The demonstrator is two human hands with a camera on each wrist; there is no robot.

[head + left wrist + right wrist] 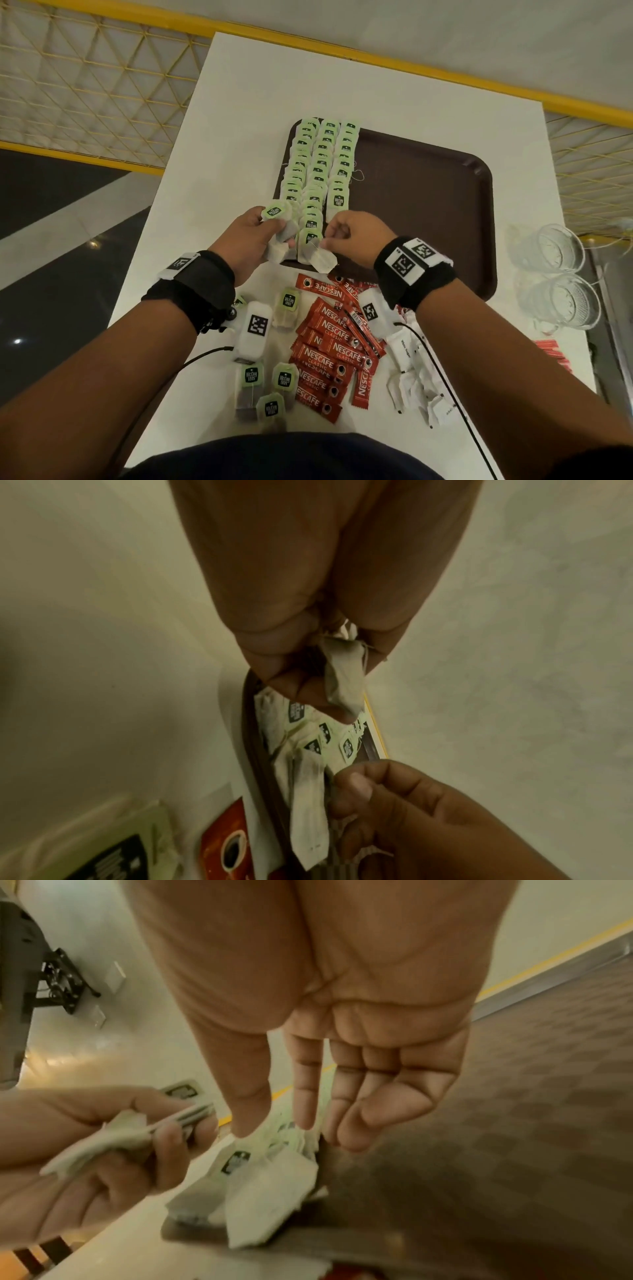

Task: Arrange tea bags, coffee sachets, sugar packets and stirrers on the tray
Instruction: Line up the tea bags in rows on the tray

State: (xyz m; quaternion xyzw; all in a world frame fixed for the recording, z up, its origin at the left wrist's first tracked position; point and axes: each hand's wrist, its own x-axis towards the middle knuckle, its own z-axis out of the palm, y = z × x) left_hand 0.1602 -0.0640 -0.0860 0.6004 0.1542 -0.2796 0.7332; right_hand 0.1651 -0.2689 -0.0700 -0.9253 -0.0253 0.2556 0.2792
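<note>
1. The left hand (251,236) grips a small stack of tea bags (279,222) at the near left corner of the brown tray (428,212).
2. Three rows of green-tagged tea bags (320,164) fill the tray's left side.
3. The right hand (356,236) pinches the nearest bag (313,248) of the middle row.
4. Nescafe sachets (332,353) and sugar packets (409,363) lie on the white table (246,85).

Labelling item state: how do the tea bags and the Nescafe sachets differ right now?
Tea bags: pale green tags, mostly lined in three overlapping rows on the brown tray. Nescafe sachets: red sticks, all off the tray in a loose pile on the white table. The left hand holds several tea bags; neither hand holds a sachet.
</note>
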